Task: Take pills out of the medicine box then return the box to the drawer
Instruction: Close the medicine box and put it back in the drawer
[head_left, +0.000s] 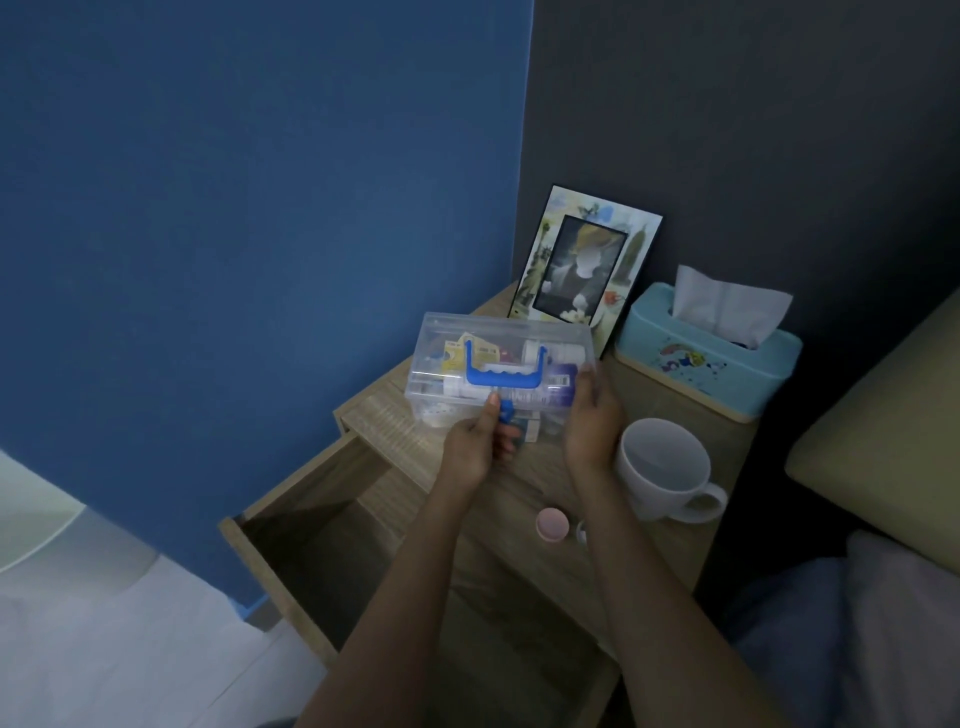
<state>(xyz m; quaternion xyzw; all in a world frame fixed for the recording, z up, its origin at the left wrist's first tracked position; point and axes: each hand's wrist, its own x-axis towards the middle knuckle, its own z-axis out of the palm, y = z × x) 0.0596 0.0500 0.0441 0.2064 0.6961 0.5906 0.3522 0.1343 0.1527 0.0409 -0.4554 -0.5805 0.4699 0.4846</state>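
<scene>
Both hands (530, 426) around medicine box (498, 364)

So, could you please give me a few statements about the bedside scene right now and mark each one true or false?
1. Both hands hold the clear medicine box: the left hand at its front latch, the right hand at its right end. True.
2. The drawer is shut. False: it is pulled open.
3. The white mug lies on its side. False: it stands upright on the nightstand.
4. A tissue sticks out of the light blue tissue box. True.
5. The box's handle is red. False: it is blue.
</scene>
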